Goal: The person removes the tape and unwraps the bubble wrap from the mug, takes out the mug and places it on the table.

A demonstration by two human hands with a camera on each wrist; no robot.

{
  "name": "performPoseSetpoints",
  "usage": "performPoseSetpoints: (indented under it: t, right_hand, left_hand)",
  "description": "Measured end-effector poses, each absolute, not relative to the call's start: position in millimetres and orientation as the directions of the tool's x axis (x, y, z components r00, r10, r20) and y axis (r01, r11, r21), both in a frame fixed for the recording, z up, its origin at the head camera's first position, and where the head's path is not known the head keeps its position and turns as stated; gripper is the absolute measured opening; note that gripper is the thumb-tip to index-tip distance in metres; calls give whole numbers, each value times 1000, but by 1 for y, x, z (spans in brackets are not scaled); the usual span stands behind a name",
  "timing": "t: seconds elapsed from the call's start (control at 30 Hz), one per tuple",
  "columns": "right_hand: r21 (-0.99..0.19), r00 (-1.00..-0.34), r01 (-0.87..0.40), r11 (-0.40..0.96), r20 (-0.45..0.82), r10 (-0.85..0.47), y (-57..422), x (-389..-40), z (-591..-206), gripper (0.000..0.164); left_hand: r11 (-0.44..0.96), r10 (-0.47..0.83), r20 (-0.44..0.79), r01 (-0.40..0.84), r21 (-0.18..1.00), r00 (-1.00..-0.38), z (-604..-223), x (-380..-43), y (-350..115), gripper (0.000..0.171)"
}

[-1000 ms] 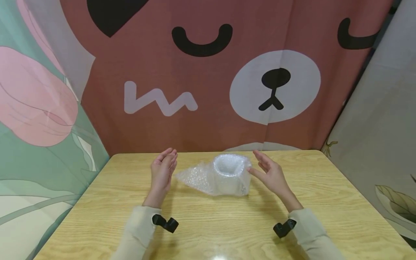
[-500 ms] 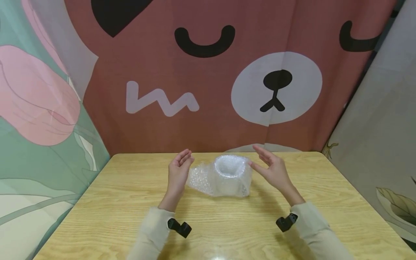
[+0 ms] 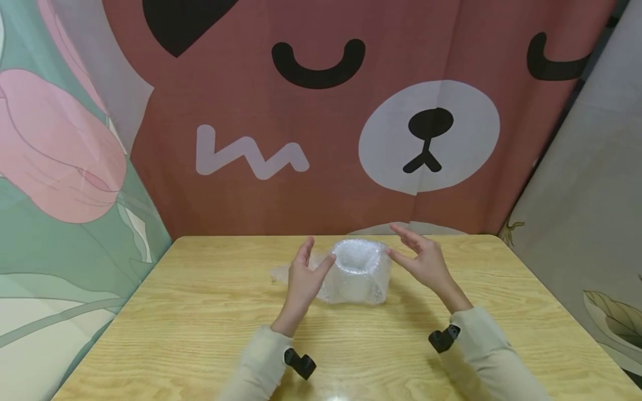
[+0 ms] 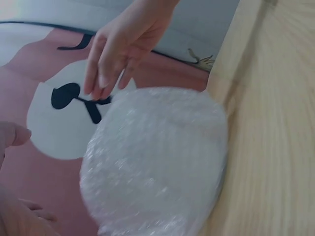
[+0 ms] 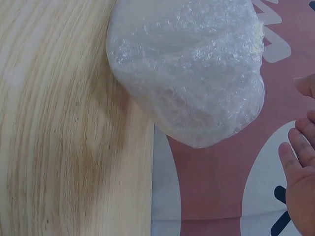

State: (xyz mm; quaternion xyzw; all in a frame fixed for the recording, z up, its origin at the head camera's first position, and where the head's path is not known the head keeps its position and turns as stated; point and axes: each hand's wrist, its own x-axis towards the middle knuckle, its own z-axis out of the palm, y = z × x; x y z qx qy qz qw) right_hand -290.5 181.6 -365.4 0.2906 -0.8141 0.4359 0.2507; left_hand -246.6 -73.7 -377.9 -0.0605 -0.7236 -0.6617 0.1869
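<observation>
Bubble wrap stands on the desk, between the two hands and toward the far edge. I see it as a clear, rounded bundle with a hollow in its top, and a loose flap of it sticks out to the left, partly behind the left hand.

I have that left hand released, fingers extended and thumb spread toward the bundle's rim. In my head view its thumb tip comes close to the rim; I can't tell whether they touch. The right hand is released too, on the other side, its fingers reaching forward above the desk and its thumb tip at the bundle's right edge. From the right wrist I make out a gap between that thumb and the plastic. Neither hand is grasping anything.

Both arms come in from my near side in pale sleeves, each with a small black device at the wrist. Behind the desk I get a reddish-brown curtain printed with a sleepy bear face, a green cloth with a big pink flower on the left, and a grey cloth with leaves on the right.
</observation>
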Motion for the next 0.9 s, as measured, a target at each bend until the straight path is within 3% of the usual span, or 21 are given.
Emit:
performPoseSetpoints:
  t: [0.53,0.9]
  right_hand:
    - [-417,-600,-768,487,734,-318,191,-309,-381,46]
    - [-308,-511,-816,489,780,-361,190,-314,-385,41]
  left_hand:
    - [383,-146,324,249,890,-935,-403,-254,-33,114]
    - [346,-138,331,268,899,-933,-407,-258,-22,120]
